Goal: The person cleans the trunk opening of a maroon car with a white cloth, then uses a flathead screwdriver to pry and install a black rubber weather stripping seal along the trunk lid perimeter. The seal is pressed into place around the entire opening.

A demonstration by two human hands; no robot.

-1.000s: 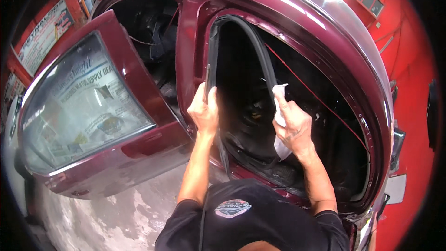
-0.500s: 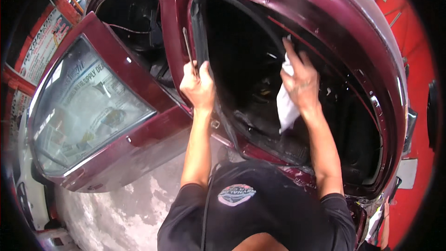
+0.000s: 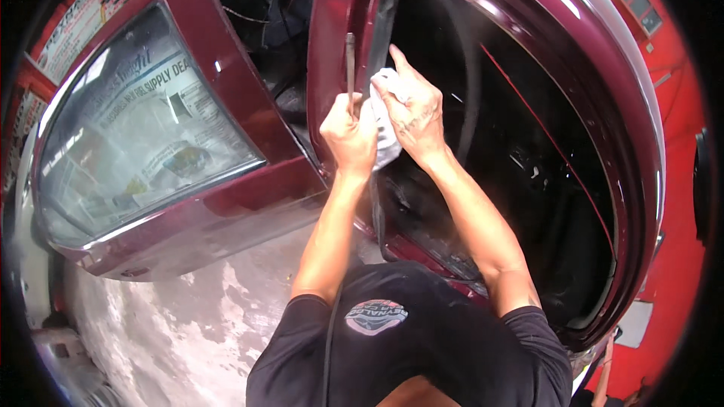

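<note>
An open maroon car door [image 3: 188, 203] stands at the left, its window [image 3: 136, 136] masked with newspaper. Beside it, the left hand [image 3: 348, 136] is fisted around a thin metal tool [image 3: 350, 60] pointing up along the maroon door pillar [image 3: 332, 45]. Just right, touching it, the right hand [image 3: 411, 109] presses a white rag [image 3: 386, 132] against the black rubber door seal [image 3: 381, 38], fingers closed on the cloth.

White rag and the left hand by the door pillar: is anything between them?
Nothing. In the head view the white rag, pressed under the right hand, lies right against the left hand, which grips a thin grey tool on the maroon pillar.
</note>
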